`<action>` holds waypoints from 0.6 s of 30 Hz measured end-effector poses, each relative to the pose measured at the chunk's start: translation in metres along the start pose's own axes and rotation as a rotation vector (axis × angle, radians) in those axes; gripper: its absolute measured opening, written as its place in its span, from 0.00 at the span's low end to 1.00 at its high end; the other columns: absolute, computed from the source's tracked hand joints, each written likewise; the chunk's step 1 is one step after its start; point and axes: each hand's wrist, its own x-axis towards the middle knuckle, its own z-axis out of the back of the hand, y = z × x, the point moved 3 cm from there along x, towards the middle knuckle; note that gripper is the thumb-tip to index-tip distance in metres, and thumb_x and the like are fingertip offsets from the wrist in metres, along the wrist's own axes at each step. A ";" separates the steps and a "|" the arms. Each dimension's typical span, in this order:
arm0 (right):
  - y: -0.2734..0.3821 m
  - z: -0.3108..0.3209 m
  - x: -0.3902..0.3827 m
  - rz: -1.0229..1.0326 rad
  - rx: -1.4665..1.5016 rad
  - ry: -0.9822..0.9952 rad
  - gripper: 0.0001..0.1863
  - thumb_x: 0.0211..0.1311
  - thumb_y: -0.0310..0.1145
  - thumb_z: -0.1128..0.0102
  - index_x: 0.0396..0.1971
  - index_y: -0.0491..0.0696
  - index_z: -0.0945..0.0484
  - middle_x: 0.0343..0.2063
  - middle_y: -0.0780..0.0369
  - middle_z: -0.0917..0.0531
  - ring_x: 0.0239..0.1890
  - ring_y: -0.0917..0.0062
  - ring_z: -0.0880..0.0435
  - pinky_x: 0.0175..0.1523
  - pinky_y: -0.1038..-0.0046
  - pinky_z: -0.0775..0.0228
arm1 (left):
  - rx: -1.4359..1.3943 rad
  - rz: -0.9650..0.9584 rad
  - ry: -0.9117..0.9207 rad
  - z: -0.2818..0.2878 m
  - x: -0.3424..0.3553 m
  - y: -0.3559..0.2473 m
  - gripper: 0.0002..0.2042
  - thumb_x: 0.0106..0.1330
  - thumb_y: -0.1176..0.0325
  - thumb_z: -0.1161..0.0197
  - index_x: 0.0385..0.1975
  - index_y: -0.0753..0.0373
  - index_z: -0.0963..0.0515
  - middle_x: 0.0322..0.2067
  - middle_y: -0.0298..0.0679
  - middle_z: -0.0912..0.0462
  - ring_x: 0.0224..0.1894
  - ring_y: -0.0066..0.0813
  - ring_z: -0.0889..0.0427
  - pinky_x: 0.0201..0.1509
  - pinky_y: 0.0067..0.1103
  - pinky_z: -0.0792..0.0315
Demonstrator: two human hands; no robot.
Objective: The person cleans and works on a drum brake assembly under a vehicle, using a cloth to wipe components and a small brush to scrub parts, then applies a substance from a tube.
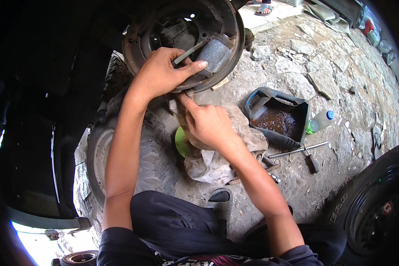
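Vehicle workshop; wheel [355,191]; hand tools [297,151]; brake assembly [219,49]

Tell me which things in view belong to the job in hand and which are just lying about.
Probably in the job:
narrow bar, in the left hand
round metal drum, right hand at its lower rim
grey curved plate

Probably just lying about:
cut-open container
blue-capped bottle
metal rod
tyre at right

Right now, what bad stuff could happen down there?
The right hand might get a scraped finger, because one is right at the worn metal drum's lower rim. The open container could spill its dark contents if bumped. Someone could trip on the long metal bar on the ground.
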 end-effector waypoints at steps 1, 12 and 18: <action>-0.001 0.010 0.001 0.009 -0.047 0.019 0.25 0.64 0.36 0.43 0.62 0.54 0.26 0.20 0.49 0.17 0.23 0.51 0.15 0.32 0.51 0.23 | -0.003 -0.007 -0.002 0.001 -0.001 -0.001 0.22 0.63 0.51 0.26 0.28 0.68 0.17 0.21 0.32 0.18 0.28 0.14 0.24 0.35 0.20 0.28; -0.046 0.114 0.015 -0.035 -0.053 -0.094 0.20 0.61 0.28 0.44 0.53 0.51 0.17 0.24 0.47 0.15 0.28 0.55 0.12 0.38 0.57 0.18 | -0.043 -0.043 -0.012 -0.001 0.004 0.010 0.28 0.59 0.43 0.27 0.31 0.70 0.14 0.20 0.46 0.16 0.26 0.30 0.15 0.35 0.29 0.23; -0.022 0.046 -0.007 -0.004 0.199 -0.012 0.28 0.62 0.29 0.44 0.64 0.47 0.27 0.24 0.43 0.18 0.28 0.47 0.15 0.37 0.51 0.22 | -0.046 0.001 0.029 0.003 0.004 0.006 0.23 0.63 0.50 0.26 0.27 0.69 0.17 0.20 0.32 0.20 0.27 0.16 0.25 0.35 0.21 0.28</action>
